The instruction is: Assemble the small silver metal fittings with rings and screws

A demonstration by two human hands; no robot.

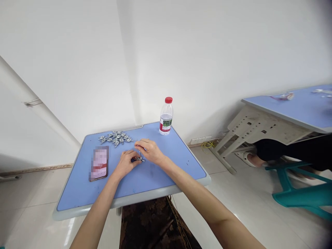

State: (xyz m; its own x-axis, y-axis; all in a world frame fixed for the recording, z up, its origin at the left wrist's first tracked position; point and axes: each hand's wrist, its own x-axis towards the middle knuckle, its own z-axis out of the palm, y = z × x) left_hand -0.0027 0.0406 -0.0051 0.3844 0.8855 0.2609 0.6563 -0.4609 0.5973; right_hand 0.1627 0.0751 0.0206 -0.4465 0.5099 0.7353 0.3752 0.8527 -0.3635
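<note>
My left hand (127, 162) rests low over the blue tabletop (155, 183), its fingers closed on a small silvery metal piece (140, 159). Just right of it and slightly farther back, my right hand (149, 149) is pinched above that same piece. A thin upright bit runs from the metal piece up toward the right fingertips; what exactly they pinch is too small to make out. Behind my left hand lies a loose pile of similar metal pieces (116, 137).
A phone (100, 164) lies at the left of the desk. A clear bottle (166, 119) with a red cap stands at the back right. Farther right are another blue desk (295, 107), a teal stool (301, 195) and a person's legs.
</note>
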